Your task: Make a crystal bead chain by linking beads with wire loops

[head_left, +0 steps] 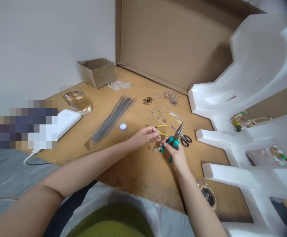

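My left hand (146, 137) is closed, its thumb and fingers pinching a small strand of clear beads (155, 149) above the table. Close beside it, my right hand (177, 154) is closed around needle-nose pliers (179, 131) with green handles; the jaws point away from me. The right thumb and index finger also meet at the bead work, but the exact contact is too small to see. Yellow-handled pliers (163, 130) lie partly hidden behind my left hand. Scissors with black handles (186, 141) lie just beyond the green pliers.
Grey wires (113, 120) lie in a bundle left of centre, near a small white-and-blue disc (123, 126). Farther back are loose clear beads (119, 85), a cardboard box (97, 74) and a glass of liquid (76, 100). White foam (217, 135) borders the right side.
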A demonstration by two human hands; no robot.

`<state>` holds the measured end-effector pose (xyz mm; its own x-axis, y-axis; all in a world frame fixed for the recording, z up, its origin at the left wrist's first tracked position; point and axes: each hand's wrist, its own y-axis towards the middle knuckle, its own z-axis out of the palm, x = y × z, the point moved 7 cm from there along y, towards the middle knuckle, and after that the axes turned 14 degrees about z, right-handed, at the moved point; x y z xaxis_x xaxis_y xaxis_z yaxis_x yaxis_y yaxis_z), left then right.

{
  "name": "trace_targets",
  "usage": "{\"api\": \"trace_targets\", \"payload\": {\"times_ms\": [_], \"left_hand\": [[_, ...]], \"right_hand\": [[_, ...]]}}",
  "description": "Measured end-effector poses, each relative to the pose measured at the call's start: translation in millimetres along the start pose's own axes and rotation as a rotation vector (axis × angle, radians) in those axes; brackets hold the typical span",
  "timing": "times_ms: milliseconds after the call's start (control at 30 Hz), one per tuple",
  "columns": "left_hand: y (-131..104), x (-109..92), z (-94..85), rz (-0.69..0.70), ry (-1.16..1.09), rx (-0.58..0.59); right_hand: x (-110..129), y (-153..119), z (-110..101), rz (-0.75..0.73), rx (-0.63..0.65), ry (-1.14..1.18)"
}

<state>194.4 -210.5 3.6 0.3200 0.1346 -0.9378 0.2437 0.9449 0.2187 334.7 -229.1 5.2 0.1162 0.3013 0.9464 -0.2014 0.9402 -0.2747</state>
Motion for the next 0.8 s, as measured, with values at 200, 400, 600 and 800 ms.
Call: {"api": "trace_targets", "payload": {"times_ms": [200, 400, 600, 800], "left_hand": [[-1, -22, 7.6, 0.180, -0.038, 0.070], [-3, -30, 9.3, 0.238, -0.038, 0.082], [-2, -28, 6.5, 0.195, -0.058, 0.053], [-3, -20, 11.0, 0.116, -0.030, 0.146]], "right_hand": [[5, -5, 2, -0.021, -0.010, -0.086], [4, -10, 6, -0.012, 0.041, -0.077], [6, -15, 11, -0.025, -0.007, -0.118], [10, -21, 13, -0.043, -0.063, -0.203]]}}
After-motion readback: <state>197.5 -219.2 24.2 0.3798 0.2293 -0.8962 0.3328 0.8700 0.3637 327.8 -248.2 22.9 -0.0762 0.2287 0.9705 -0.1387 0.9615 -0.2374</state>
